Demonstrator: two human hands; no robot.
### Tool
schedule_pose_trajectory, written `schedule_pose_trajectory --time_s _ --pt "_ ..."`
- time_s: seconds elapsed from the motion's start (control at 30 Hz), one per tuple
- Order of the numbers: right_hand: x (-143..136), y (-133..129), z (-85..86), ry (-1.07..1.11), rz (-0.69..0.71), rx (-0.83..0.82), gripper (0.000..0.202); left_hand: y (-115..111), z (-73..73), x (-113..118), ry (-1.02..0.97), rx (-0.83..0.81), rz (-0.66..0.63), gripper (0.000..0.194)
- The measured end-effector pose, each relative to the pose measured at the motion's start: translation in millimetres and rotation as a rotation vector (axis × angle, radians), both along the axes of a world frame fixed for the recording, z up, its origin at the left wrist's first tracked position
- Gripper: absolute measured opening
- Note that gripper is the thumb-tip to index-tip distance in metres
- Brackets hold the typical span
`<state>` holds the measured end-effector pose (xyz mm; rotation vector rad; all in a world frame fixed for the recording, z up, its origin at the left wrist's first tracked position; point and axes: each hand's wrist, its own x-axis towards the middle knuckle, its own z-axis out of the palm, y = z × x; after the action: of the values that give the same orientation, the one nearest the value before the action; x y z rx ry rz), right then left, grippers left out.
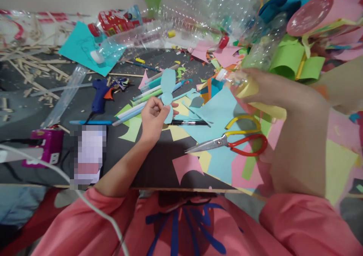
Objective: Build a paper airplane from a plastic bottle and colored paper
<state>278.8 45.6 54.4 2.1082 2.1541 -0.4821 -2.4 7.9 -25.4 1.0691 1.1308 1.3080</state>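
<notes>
My left hand (155, 118) pinches a light blue paper cut-out (168, 81) near its lower end. The cut-out has two long rounded lobes with a small round disc at the middle. My right hand (265, 84) is stretched to the right over the paper scraps, beside a clear plastic bottle with a white cap (221, 75). Its fingers are smeared by motion, so their grip cannot be made out. Scissors (218, 142) with one yellow and one red handle lie on light blue paper (219, 108) between the hands. Several markers (150, 93) rest behind my left hand.
A blue glue gun (100, 95), a phone (90, 154) and a purple box (45, 146) lie at left. Wood sticks (34, 70) litter the back left. Plastic bottles (133, 36) line the back. Green paper rolls (289, 59) stand right. A white cable (85, 201) crosses the front left.
</notes>
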Motion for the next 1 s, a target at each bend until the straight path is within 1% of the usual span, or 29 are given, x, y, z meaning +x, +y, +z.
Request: schedule_pose_trajectory --time_s 0.03,0.07,0.13,0.2,0.27,0.33,0.37,0.4,0.43,0.47,0.5,0.63,0.73,0.8,1.0 --pt "2.7 0.4 3.7 -0.05 -0.089 -0.081 0.067 -0.5 0.4 0.5 0.001 -0.007 -0.004 0.049" --pt "5.5 0.4 8.4 -0.098 -0.154 -0.09 0.071 -0.7 0.7 0.8 0.003 -0.014 -0.004 0.049" --pt "10.9 -2.0 18.6 -0.137 -0.188 -0.018 0.073 -0.6 1.0 0.9 0.006 -0.02 0.001 0.05" --pt "13.9 -8.3 28.0 -0.107 -0.139 0.105 0.073 -0.1 0.9 0.4 0.006 -0.006 0.005 0.051" --pt "11.3 -17.2 34.3 -0.089 -0.089 0.185 0.073 -0.1 1.0 0.0 0.005 0.008 -0.013 0.05" --pt "2.0 -26.0 36.3 -0.043 0.019 0.098 0.078 -0.8 1.6 -0.3 0.022 0.003 -0.046 0.047" --pt "-4.4 -29.6 35.7 -0.004 0.106 0.052 0.079 -1.3 2.0 -0.4 0.041 -0.005 -0.061 0.045" --pt "-11.3 -32.3 34.1 0.031 0.19 -0.039 0.075 -1.9 2.4 -0.4 0.066 -0.011 -0.073 0.043" --pt "-18.1 -34.2 31.9 0.063 0.252 -0.152 0.074 -2.5 2.7 -0.4 0.09 -0.012 -0.082 0.041" --pt "-24.2 -35.2 29.2 0.087 0.292 -0.212 0.071 -2.9 2.9 -0.4 0.109 -0.011 -0.09 0.04" --pt "-29.3 -35.5 26.3 0.108 0.321 -0.237 0.067 -3.3 3.0 -0.4 0.121 -0.01 -0.102 0.039" --pt "-39.3 -34.8 16.7 0.222 0.433 -0.166 0.051 -3.7 2.0 -0.4 0.112 -0.02 -0.173 0.037" --pt "-41.7 -35.6 14.1 0.268 0.446 -0.158 0.043 -4.5 2.0 0.1 0.099 -0.036 -0.197 0.037" --pt "-43.1 -36.4 13.7 0.268 0.432 -0.15 0.044 -5.4 3.0 0.8 0.089 -0.047 -0.204 0.035" --pt "-44.1 -36.4 12.5 0.26 0.407 -0.201 0.046 -7.4 6.5 2.7 0.075 -0.056 -0.242 0.03"
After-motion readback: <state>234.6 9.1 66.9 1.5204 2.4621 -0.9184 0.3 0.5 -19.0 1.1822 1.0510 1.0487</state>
